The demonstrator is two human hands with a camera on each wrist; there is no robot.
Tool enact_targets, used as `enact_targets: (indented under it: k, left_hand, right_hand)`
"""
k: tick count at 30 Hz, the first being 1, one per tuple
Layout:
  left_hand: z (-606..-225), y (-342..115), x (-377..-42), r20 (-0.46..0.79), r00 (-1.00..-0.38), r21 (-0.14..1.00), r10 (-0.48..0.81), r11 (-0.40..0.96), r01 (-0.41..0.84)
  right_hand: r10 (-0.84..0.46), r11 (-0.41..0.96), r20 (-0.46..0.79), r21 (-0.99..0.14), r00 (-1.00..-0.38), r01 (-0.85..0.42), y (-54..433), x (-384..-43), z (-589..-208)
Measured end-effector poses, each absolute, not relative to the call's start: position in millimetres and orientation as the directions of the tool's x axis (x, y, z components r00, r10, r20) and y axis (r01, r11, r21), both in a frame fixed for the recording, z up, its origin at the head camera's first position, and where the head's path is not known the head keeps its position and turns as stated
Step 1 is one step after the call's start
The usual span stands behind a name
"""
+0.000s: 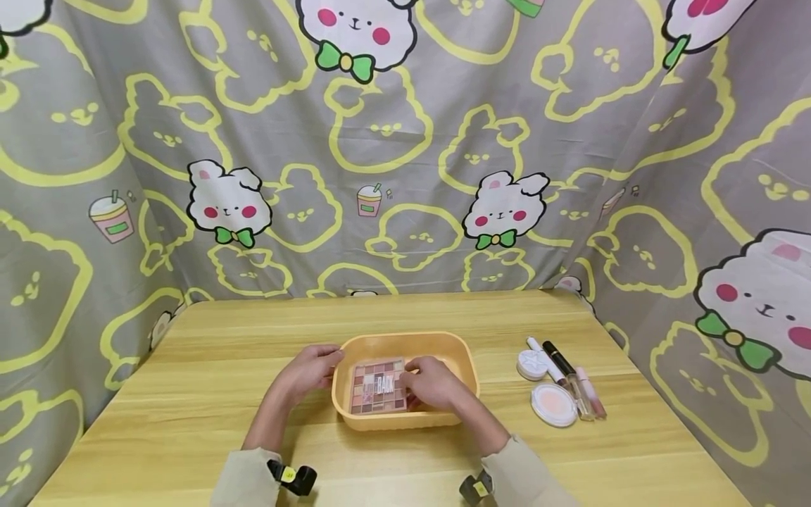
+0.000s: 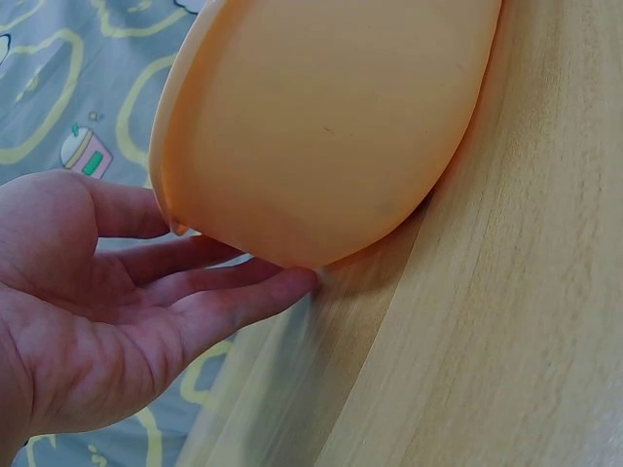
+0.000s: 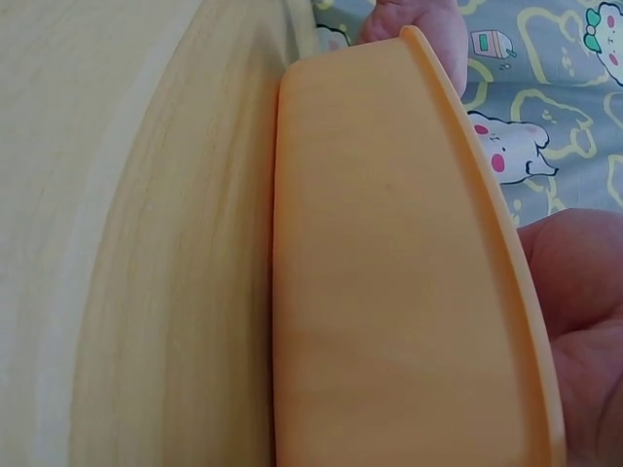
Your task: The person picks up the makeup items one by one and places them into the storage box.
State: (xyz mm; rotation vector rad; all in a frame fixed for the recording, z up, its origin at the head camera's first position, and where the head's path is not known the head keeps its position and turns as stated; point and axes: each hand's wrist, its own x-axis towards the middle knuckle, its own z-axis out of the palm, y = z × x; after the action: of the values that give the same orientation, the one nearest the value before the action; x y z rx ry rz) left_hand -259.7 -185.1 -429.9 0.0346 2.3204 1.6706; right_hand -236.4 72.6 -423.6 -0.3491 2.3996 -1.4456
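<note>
Palette sits inside the left part of the orange tray, its right edge pinched by the right hand; the left hand rests relaxed fingers against the tray's left end. Likely light, stiff, slick-faced and brittle within; 2 opposite edges should hold best.

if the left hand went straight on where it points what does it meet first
The left hand would first meet the left end of the orange basket, which its fingers seem to touch.
</note>
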Motion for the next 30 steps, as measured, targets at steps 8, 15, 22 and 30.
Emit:
enact_targets:
  k: [8,15,22,30]
  left_hand:
    - [-428.6,-185.3,-262.0,-0.22,-0.957,0.93,0.19,0.336,-0.147]
    - [-430.6,-186.3,-262.5,-0.215,-0.961,0.934,0.176,0.326,-0.149]
    - [-429.5,-186.2,-261.3,-0.21,-0.961,0.933,0.182,0.332,-0.141]
    - [-428.8,-185.4,-259.8,-0.213,-0.959,0.932,0.187,0.333,-0.142]
  right_hand:
    - [-0.367,0.443,-0.163,-0.896,-0.916,-0.018,74.8,-239.0,-424.4]
    - [-0.375,0.443,-0.175,-0.896,-0.91,-0.01,74.2,-238.5,-423.5]
    - [-0.378,0.445,-0.177,-0.895,-0.909,-0.01,74.9,-237.9,-421.5]
    - [-0.378,0.457,-0.19,-0.889,-0.906,-0.004,75.6,-238.3,-421.8]
